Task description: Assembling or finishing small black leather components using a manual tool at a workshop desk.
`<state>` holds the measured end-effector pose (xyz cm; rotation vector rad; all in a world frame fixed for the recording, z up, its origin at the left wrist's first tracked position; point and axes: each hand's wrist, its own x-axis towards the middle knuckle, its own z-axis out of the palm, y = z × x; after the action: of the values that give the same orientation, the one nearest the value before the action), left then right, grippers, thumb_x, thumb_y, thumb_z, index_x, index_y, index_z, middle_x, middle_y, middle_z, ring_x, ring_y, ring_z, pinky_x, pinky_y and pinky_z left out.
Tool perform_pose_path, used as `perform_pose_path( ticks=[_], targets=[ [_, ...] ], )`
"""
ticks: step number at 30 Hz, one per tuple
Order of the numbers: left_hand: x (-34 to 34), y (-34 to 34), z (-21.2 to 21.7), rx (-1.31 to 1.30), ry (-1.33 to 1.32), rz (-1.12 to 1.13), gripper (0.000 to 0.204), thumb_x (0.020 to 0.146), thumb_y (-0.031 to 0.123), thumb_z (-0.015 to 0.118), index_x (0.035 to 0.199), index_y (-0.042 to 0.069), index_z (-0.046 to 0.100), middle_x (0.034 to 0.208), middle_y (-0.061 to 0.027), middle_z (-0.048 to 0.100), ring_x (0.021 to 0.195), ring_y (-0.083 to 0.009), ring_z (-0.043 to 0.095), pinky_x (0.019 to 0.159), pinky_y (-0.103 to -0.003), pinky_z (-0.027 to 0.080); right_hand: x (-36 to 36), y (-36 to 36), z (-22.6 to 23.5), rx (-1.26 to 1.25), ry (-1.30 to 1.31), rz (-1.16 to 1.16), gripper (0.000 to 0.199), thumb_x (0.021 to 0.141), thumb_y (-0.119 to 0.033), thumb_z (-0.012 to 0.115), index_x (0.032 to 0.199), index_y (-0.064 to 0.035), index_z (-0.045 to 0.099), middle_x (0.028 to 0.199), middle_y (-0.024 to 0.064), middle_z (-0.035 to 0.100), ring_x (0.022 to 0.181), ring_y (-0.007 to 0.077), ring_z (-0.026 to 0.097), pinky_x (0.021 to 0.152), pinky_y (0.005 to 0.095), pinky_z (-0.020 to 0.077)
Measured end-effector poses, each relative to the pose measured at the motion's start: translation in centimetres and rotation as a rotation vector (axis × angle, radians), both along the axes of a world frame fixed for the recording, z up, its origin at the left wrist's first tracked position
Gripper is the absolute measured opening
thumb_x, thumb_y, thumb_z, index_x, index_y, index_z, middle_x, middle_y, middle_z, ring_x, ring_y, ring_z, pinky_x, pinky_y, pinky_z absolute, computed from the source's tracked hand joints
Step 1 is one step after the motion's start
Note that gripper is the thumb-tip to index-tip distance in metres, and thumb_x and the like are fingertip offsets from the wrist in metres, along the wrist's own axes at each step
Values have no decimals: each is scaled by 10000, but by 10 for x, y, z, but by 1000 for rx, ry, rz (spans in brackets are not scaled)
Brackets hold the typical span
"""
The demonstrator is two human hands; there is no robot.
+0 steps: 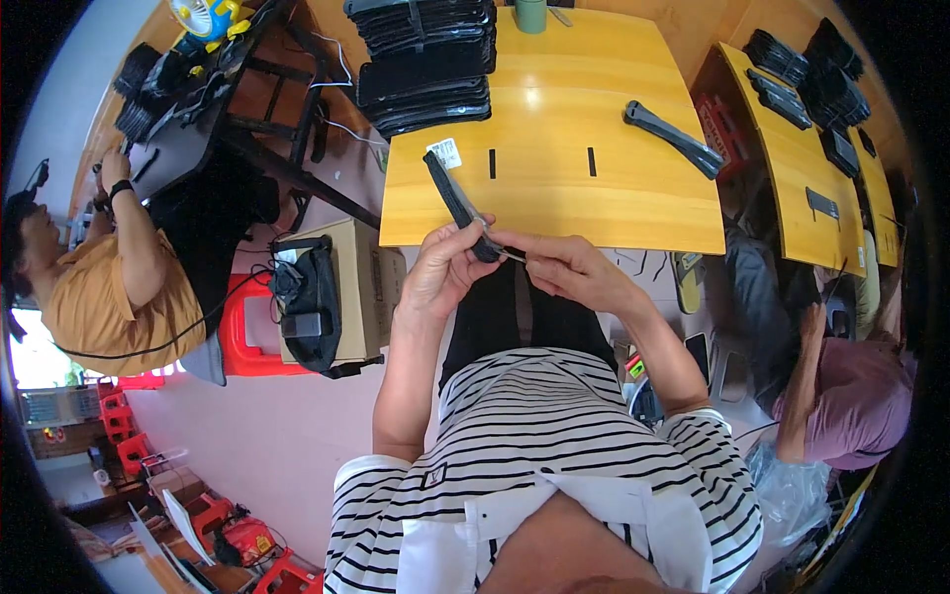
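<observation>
My left hand (439, 265) is closed around the lower end of a long, dark band-like strap (451, 190). The strap slants up and left over the near edge of the yellow table (554, 213). Against that same end my right hand (577, 267) stretches its index finger, while its other fingers curl round a thin, dark tool (515, 256) with a metallic glint; its exact kind is too small to tell. A flat bundle of dark straps (673, 137) lies at the table's right side. Two short black strips (492, 163) mark the tabletop in front of my hands.
Tall stacks of black strap pieces (424, 97) stand at the table's far left, beside a white label (444, 152). A green cup (530, 15) is at the back. Left are a cardboard box (356, 287), a red stool (252, 322) and a co-worker (129, 277); another person (851, 401) sits right.
</observation>
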<state>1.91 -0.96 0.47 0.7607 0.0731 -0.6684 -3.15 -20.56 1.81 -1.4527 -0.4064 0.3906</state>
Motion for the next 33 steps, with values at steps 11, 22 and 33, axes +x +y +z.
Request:
perform_pose_path(
  ticks=[11, 22, 33],
  targets=[
    [2, 3, -1, 72, -100, 40, 228, 836, 91, 590, 1024, -32, 552, 859, -83, 637, 739, -143, 648, 683, -290, 569, -1, 10, -8, 14, -11, -87, 451, 871, -4, 421, 1300, -134, 458, 602, -29, 355, 553, 73, 329, 527, 204, 333],
    [-2, 2, -3, 168, -168, 30, 220, 834, 63, 590, 1033, -21, 551, 884, -86, 633, 757, -157, 646, 679, -298, 567, 3, 13, -19, 128, 14, -186, 367, 878, -4, 442, 1225, -82, 531, 627, -34, 398, 536, 55, 358, 482, 192, 325],
    [0, 2, 2, 196, -178, -6, 329, 781, -20, 608, 1093, -33, 504, 893, -115, 633, 783, -193, 650, 722, -322, 555, -2, 19, -22, 312, 82, -244, 320, 884, -29, 477, 1197, -41, 543, 598, -44, 417, 513, 34, 370, 423, 157, 269]
  ],
)
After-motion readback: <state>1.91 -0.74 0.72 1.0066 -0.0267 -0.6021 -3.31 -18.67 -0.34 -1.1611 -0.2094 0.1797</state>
